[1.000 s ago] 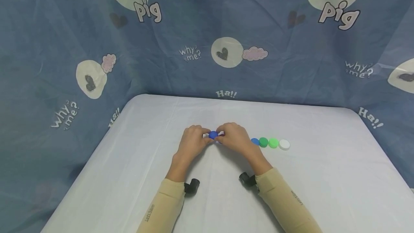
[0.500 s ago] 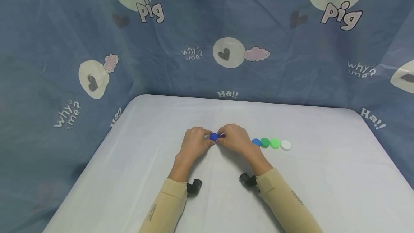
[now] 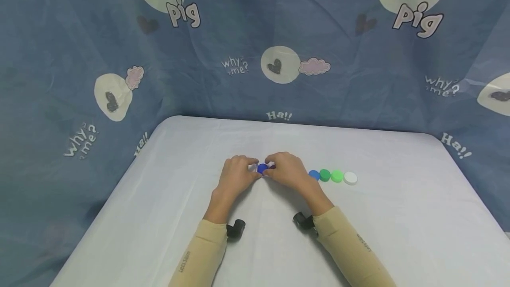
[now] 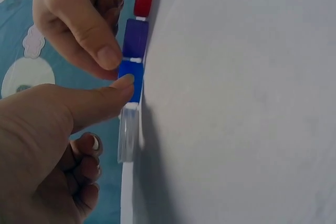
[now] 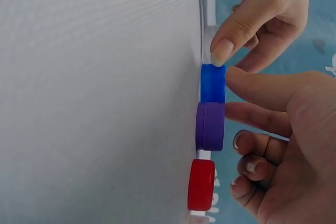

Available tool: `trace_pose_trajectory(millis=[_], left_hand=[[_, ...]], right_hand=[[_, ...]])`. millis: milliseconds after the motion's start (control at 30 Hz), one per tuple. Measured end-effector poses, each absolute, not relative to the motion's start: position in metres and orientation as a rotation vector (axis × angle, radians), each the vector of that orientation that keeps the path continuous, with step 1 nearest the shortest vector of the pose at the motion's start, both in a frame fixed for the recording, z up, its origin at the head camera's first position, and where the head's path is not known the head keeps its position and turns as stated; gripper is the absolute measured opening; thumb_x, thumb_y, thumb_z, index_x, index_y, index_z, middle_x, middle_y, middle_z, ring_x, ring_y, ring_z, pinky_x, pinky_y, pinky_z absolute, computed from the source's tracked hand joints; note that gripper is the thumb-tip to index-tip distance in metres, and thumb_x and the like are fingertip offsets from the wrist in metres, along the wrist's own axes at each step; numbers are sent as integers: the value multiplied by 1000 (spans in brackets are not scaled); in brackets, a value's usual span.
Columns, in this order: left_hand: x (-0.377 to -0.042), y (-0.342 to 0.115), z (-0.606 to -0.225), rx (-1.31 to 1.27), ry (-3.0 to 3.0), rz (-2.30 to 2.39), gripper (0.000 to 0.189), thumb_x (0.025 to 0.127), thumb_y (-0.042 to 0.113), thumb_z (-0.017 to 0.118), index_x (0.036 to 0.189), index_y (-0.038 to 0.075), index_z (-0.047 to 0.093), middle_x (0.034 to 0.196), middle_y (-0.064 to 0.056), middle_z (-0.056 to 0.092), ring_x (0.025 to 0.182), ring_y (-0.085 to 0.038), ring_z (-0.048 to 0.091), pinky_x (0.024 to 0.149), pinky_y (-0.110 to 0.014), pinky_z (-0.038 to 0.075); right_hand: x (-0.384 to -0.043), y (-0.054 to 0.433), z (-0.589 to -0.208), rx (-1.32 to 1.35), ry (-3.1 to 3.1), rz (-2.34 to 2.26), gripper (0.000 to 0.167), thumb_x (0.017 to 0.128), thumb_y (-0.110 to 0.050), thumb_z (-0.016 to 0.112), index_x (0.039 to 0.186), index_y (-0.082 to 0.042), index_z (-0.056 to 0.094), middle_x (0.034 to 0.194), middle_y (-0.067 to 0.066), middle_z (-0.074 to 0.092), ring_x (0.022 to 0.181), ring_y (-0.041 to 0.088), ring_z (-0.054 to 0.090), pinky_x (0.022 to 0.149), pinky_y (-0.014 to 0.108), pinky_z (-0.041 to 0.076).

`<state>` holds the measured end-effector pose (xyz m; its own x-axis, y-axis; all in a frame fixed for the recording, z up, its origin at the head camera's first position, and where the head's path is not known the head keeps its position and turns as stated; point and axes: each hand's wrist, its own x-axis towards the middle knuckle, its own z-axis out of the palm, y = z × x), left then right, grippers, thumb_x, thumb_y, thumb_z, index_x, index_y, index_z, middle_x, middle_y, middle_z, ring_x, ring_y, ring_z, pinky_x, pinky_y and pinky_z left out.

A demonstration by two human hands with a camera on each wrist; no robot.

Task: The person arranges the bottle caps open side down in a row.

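A dark blue bottle cap (image 3: 262, 168) lies between my two hands, in a row of caps on the white table. My left hand (image 3: 236, 175) comes from the left, thumb and index finger pinching the blue cap's left side. From the right, my right hand (image 3: 287, 169) has its thumb and index finger at the cap's other side. A clear cap (image 4: 128, 135) sits left of the blue one, within the left hand's grasp. A purple cap (image 5: 210, 126) and a red cap (image 5: 201, 184) stand right of it, mostly behind the right hand in the head view.
Past the right hand the row goes on with a lighter blue cap (image 3: 314, 175), a dark green cap (image 3: 324, 175), a light green cap (image 3: 337, 176) and a white cap (image 3: 350, 178). A blue printed cloth (image 3: 239, 96) hangs behind the table (image 3: 398, 216).
Over the last second the dark blue cap has come down slightly, toward the near side, into the row. Both hands stay around it with only small finger shifts; the other caps have not moved.
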<state>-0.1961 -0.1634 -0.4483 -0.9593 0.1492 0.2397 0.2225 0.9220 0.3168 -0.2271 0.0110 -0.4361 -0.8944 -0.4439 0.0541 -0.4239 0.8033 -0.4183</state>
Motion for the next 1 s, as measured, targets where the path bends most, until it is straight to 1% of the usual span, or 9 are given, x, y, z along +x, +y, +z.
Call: trace_pose_trajectory(millis=[200, 267, 333, 433, 500, 533, 767, 867, 1000], left_hand=[[-197, -183, -444, -245, -2896, -620, 48, 75, 33, 86, 119, 17, 74, 117, -7, 74, 111, -30, 67, 94, -48, 48], [-196, -189, -444, -234, -2911, -648, 50, 75, 33, 86, 120, 16, 73, 119, -8, 73, 113, -31, 66, 96, -49, 47], [-196, -193, -444, -221, -2922, -658, 52, 75, 33, 86, 121, 16, 72, 120, -8, 73, 115, -31, 66, 97, -49, 47], [-195, -197, -446, -215, -2927, -661, 52, 75, 32, 86, 122, 15, 72, 121, -9, 72, 115, -31, 65, 98, -50, 47], [-195, -198, -447, -210, -2934, -655, 51, 75, 32, 86, 121, 14, 72, 120, -10, 73, 113, -32, 66, 97, -50, 47], [-195, -199, -447, -204, -2940, -654, 51, 75, 32, 86, 120, 14, 72, 119, -10, 73, 111, -31, 67, 96, -49, 48], [-197, -197, -452, -173, -2962, -670, 48, 76, 33, 85, 117, 13, 74, 116, -9, 74, 103, -25, 68, 96, -45, 48], [-197, -195, -452, -173, -2958, -664, 47, 76, 33, 85, 116, 12, 74, 109, -8, 75, 91, -21, 65, 90, -43, 49], [-196, -196, -451, -172, -2957, -656, 44, 76, 31, 85, 114, 13, 75, 101, -6, 75, 79, -17, 57, 83, -38, 49]], right_hand=[[-228, 4, -436, -726, 2928, -662, 34, 87, -32, 75, 118, -19, 72, 99, -1, 76, 90, 15, 68, 83, 40, 54], [-228, 2, -436, -744, 2924, -662, 35, 87, -32, 74, 118, -18, 72, 99, -1, 76, 89, 15, 67, 83, 40, 54], [-229, 0, -436, -757, 2923, -655, 35, 87, -31, 74, 119, -18, 72, 103, 0, 76, 92, 17, 68, 85, 41, 54], [-229, -3, -437, -771, 2927, -638, 35, 86, -31, 74, 119, -18, 72, 111, 0, 75, 104, 21, 69, 90, 42, 54], [-229, -6, -438, -786, 2926, -636, 35, 86, -31, 75, 119, -18, 73, 114, 1, 75, 108, 23, 69, 91, 43, 54], [-229, -7, -438, -792, 2922, -637, 35, 86, -31, 75, 118, -18, 73, 114, 1, 75, 108, 24, 69, 90, 43, 54], [-227, -18, -438, -768, 2907, -629, 35, 84, -31, 77, 115, -15, 74, 108, 3, 77, 97, 22, 71, 84, 41, 56], [-227, -21, -436, -757, 2911, -619, 33, 84, -30, 77, 113, -15, 75, 105, 3, 77, 92, 20, 70, 83, 40, 55], [-226, -24, -436, -752, 2910, -620, 33, 85, -31, 76, 113, -15, 75, 104, 3, 77, 91, 20, 70, 83, 40, 55]])
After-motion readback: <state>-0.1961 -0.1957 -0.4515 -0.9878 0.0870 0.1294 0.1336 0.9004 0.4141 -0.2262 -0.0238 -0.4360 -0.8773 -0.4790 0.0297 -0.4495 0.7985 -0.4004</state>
